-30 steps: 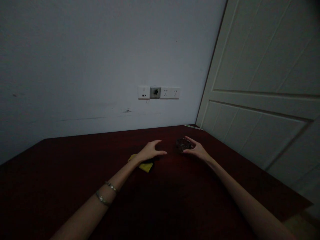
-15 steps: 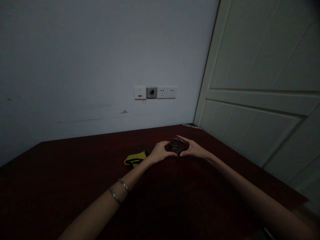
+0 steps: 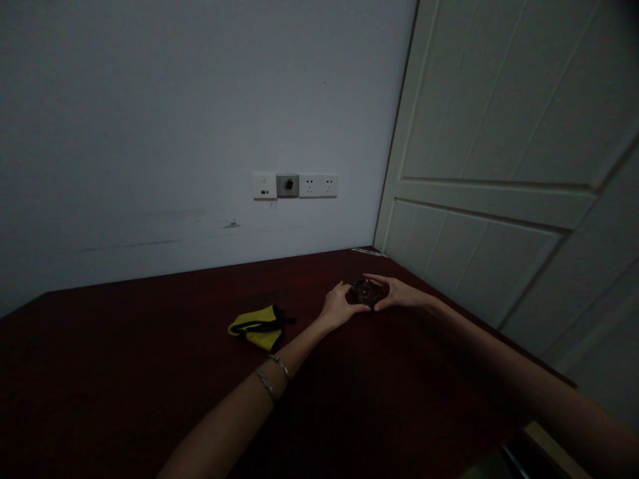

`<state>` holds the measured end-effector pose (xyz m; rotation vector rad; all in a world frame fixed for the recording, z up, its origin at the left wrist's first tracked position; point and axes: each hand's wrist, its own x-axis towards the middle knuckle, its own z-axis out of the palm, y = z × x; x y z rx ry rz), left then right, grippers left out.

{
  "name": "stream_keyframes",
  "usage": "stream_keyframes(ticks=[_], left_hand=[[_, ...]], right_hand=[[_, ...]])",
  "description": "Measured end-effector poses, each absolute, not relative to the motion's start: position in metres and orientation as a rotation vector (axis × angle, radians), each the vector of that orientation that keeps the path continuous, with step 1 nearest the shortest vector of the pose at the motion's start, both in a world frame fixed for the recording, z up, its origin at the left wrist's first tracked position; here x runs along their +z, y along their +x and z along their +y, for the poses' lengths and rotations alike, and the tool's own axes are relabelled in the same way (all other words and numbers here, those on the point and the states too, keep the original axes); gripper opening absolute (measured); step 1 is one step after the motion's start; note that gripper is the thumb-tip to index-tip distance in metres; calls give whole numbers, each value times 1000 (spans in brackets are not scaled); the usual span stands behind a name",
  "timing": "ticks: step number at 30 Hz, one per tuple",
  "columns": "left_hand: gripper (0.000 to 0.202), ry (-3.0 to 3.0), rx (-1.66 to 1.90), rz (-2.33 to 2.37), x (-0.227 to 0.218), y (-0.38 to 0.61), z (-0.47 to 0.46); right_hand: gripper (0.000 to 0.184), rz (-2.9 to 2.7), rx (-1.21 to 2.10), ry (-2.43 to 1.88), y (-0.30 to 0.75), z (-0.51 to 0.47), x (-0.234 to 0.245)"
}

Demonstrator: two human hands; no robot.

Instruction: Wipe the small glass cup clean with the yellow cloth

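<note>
A small, clear glass ashtray (image 3: 367, 291) with a faceted rim is held between both hands, at or just above the dark red tabletop. My left hand (image 3: 339, 306) curls around its left side, thumb along the near edge. From the right, my right hand (image 3: 397, 293) grips it with the thumb in front and the fingers behind. Dim light hides the ashtray's underside. Left of my left forearm lies a yellow cloth pouch (image 3: 259, 326) with black trim, touched by neither hand.
The dark red table (image 3: 164, 352) meets a pale wall with a row of sockets (image 3: 318, 186). A white panelled door (image 3: 479, 219) stands along the right side. A thin printed strip (image 3: 369, 251) lies at the back corner. Something with a pale edge (image 3: 544, 442) shows below the table's right edge.
Both hands have shifted right with the ashtray, away from the yellow pouch, which now shows fully. The view has turned slightly right.
</note>
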<state>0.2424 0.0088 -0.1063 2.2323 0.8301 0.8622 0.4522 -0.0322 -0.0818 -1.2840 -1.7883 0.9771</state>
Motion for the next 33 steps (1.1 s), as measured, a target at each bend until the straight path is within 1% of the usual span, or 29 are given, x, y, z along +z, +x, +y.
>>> stream_keyframes(ticks=[8,13,24,28,33], left_hand=[[76,2245,818,893,-120,251,9],[72,2265,855,892,-127,251,10],[72,2311,789,945,-132,250,12],[66,2335,735,960,-130,249,10],[69,2356,701,971,-128,248,9]], right_hand=[[97,-1787,1003,-1290,458,-30,-93],[99,-1785,1001,-1297,457,-29,-97],[100,-1815,1069,-1295,459,-23,-107],[99,-1821,1072,-1298,460,-23,-108],[98,-1815,1059,-1326,457,-26,-107]])
